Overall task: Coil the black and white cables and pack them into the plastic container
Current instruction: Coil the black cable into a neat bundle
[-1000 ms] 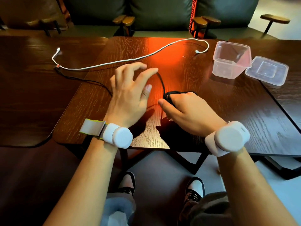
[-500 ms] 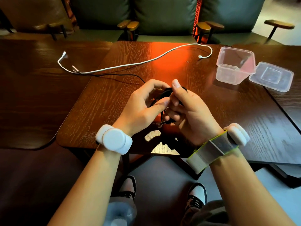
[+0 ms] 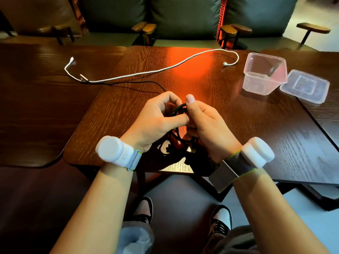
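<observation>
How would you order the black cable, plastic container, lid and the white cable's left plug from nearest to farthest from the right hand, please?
1. Black cable: its coil is gripped in the right hand itself.
2. Plastic container: farther back, to the right.
3. Lid: just right of the container.
4. White cable's left plug: far back on the left.

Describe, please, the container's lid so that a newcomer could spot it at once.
Start at the far right corner of the wooden table, where the clear plastic container stands open. The lid lies flat just right of it: shallow, with a stepped rectangular centre, unlike the deep container.
</observation>
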A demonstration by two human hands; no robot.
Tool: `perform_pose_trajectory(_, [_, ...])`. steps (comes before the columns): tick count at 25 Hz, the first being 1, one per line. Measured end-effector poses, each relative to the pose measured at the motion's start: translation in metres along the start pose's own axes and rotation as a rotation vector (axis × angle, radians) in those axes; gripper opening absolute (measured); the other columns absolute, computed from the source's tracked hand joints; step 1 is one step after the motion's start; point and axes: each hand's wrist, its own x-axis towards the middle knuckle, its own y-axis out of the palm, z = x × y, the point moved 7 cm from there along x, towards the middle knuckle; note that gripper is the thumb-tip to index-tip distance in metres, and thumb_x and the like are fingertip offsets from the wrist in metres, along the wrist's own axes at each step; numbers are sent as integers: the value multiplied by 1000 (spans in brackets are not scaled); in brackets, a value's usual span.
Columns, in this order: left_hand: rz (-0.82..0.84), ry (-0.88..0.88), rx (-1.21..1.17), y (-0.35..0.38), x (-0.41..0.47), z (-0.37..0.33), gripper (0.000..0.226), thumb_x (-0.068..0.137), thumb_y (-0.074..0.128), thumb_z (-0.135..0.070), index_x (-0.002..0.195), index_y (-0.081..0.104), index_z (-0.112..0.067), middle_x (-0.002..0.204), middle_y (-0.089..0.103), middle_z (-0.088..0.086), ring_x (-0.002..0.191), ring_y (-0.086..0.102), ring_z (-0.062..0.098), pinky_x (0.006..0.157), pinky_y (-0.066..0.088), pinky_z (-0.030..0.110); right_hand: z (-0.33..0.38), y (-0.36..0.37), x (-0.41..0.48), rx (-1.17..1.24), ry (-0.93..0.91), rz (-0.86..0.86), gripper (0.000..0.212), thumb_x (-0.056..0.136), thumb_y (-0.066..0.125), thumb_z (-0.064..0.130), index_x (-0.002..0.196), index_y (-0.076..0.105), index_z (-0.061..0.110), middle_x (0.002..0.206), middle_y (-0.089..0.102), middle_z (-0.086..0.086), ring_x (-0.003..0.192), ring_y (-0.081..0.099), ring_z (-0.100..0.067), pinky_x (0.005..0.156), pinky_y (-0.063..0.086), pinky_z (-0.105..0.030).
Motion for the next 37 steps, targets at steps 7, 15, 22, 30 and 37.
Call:
perform_pose_trajectory(7, [181, -98, -131, 17, -2, 5, 17, 91, 65, -5, 100, 51, -9, 78, 64, 13, 69, 65, 25, 64, 56, 32, -4, -17, -1, -121, 82, -197, 53, 87, 47, 68, 76, 56, 17, 52, 55, 6, 50, 54, -11, 49, 41, -26])
perform_pose_trajectory(15, [56, -202, -347, 26, -3, 7, 33, 94, 58, -48, 99, 46, -18, 49, 38, -8, 40, 31, 8, 45, 33, 25, -6, -1, -5, 176, 193, -234, 63, 94, 46, 56, 54, 69, 12, 62, 67, -17, 43, 51, -25, 36, 30, -15])
perform_pose_trajectory(22, [151, -20, -219, 25, -6, -4, 56, 74, 79, -44, 115, 53, -15, 75, 68, 2, 65, 60, 18, 62, 53, 27, 1, -16, -5, 113, 75, -393, 54, 94, 56, 52, 54, 53, 15, 45, 47, -6, 34, 43, -14, 35, 29, -17])
perform_pose_trajectory(30, [35, -80, -421, 10, -3, 5, 12, 105, 45, -10, 108, 56, -13, 73, 61, 3, 49, 49, 7, 51, 50, 22, -15, 10, -2, 566, 324, -33, 53, 98, 44, 51, 61, 50, 14, 45, 42, -1, 28, 30, -4, 30, 15, -15])
perform_pose_trajectory(37, [-215, -219, -202, 6, 3, 12, 28, 102, 50, -44, 86, 49, -20, 43, 48, -8, 30, 38, 4, 35, 30, 12, -27, 23, 1, 564, 317, -52, 53, 98, 40, 53, 57, 38, 19, 44, 27, 6, 29, 21, -5, 35, 19, -19])
